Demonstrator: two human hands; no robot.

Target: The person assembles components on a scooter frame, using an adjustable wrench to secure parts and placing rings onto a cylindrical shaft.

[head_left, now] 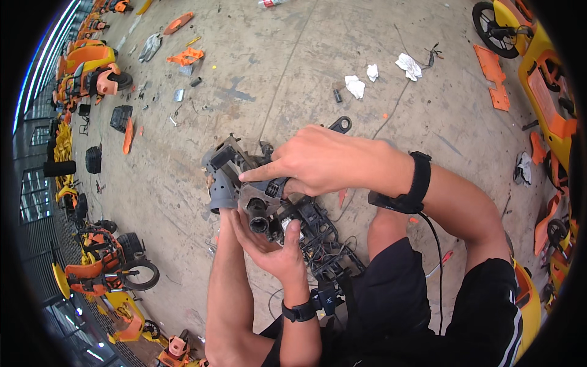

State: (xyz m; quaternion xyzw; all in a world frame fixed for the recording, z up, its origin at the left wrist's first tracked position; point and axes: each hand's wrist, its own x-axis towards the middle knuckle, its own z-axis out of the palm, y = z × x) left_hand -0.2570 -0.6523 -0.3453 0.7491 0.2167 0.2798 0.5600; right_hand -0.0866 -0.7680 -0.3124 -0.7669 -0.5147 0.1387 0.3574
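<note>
My right hand is closed around a dark adjustable wrench; the holed end of its handle sticks out beyond the knuckles. Its jaw end lies against a worn dark metal frame part with a round tube end. My right index finger stretches along the jaw side, while the thumb presses from the near side. From below, my left hand cups the tube end, palm upward and thumb raised. Some of its fingers are hidden behind the tube. A black frame with loose wiring lies just right of my left hand.
My grey shoe is beside the metal part. White crumpled rags, orange panels and a black basket-like piece lie on the concrete floor. Yellow-orange two-wheelers stand at left and right.
</note>
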